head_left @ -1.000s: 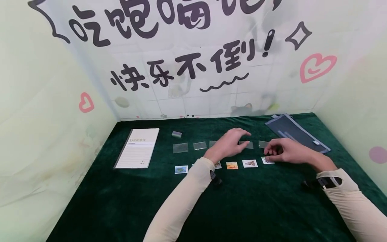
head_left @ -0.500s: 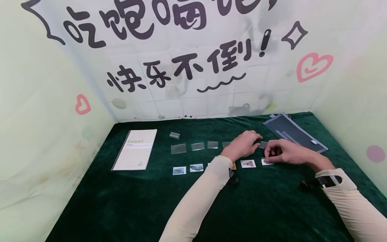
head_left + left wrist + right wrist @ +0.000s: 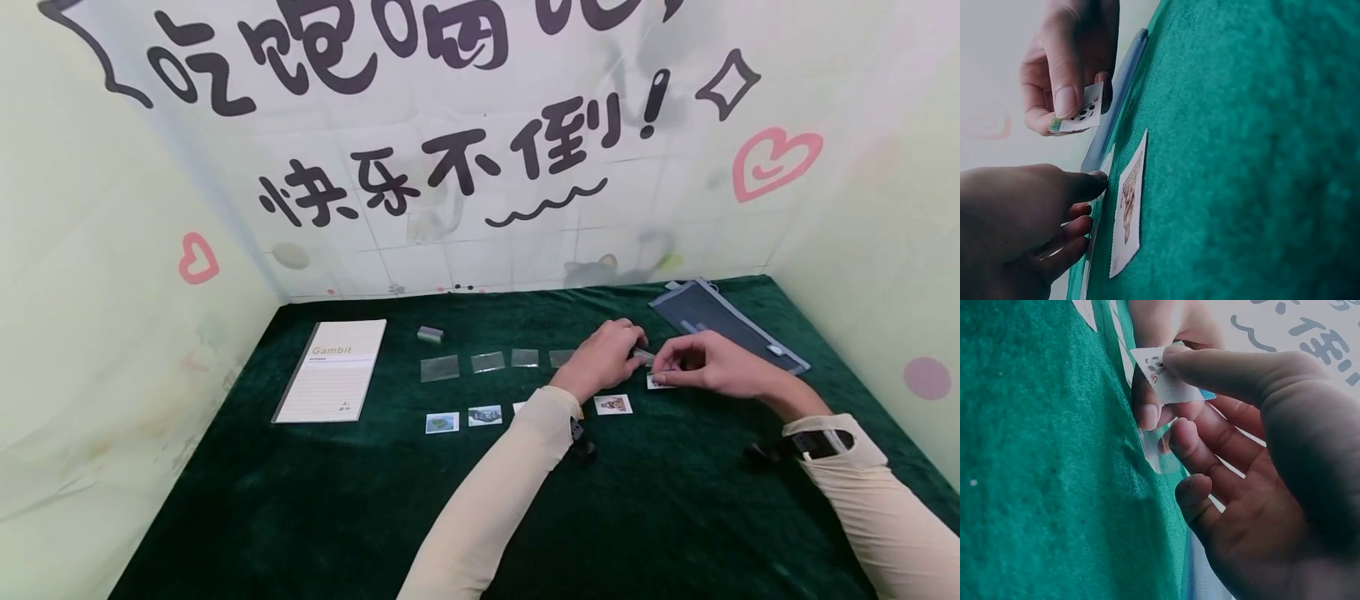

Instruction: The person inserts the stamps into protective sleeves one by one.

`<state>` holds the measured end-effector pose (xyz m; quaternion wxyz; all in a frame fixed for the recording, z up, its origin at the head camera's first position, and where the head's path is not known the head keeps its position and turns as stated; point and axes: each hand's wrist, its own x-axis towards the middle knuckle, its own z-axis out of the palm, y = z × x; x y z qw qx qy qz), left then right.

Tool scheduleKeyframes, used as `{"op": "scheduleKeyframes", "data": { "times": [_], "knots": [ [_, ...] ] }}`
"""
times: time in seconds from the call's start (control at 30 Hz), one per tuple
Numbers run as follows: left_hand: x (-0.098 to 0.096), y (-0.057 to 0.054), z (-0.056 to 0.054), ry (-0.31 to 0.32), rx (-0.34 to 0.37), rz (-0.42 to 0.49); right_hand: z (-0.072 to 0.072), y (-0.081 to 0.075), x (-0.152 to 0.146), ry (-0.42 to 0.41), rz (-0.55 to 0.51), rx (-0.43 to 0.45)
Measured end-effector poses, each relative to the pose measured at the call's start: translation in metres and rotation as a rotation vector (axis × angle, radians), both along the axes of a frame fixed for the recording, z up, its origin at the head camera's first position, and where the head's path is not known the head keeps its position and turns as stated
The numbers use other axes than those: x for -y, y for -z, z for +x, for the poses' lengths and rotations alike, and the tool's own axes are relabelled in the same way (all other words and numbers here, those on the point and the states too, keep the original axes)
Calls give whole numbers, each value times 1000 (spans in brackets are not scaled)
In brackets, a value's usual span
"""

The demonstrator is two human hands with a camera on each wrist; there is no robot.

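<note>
A small postage stamp (image 3: 1169,390) with perforated edges and dark spots is pinched between the thumb and fingers of my right hand (image 3: 708,360). In the left wrist view that stamp (image 3: 1088,115) is up off the green cloth. My left hand (image 3: 603,354) holds the edge of a small clear sleeve (image 3: 1161,456) at the right end of the back row, thumb and fingertips around it. The two hands are close together, the stamp beside the sleeve. Another stamp (image 3: 613,405), with a brown figure, lies on the cloth in front of my left hand.
Further clear sleeves (image 3: 439,368) form the back row. Stamps (image 3: 485,415) lie in a front row, some hidden by my left forearm. A notebook (image 3: 330,375) is at left, a small grey block (image 3: 431,334) behind the sleeves, a zip pouch (image 3: 701,312) at back right.
My left hand has moved right to the last sleeve and taken hold of it. The right hand has lifted the stamp from the front row and brought it back toward that sleeve.
</note>
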<state>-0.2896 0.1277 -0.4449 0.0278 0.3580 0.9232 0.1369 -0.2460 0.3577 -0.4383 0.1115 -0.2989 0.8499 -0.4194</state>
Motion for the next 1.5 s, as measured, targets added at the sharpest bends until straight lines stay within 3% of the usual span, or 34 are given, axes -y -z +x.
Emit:
{"op": "scheduleKeyframes", "data": {
  "times": [0.33, 0.63, 0.87, 1.07, 1.33, 1.5],
  "knots": [
    [12, -4, 4, -50, 65, 183, -2, 1, 4, -10, -8, -11],
    [62, -9, 13, -16, 158, 499, 0, -6, 16, -1, -12, -47],
    [118, -3, 25, -87, 249, 727, 6, -9, 53, 89, -48, -58],
    [153, -6, 41, -177, 349, 825, 12, -14, 97, 139, -118, -13],
    [174, -6, 58, -208, 545, 1033, 22, -11, 139, 199, -268, 42],
    [178, -5, 59, -223, 564, 1065, 24, -2, 150, 274, -351, 24]
  ]
}}
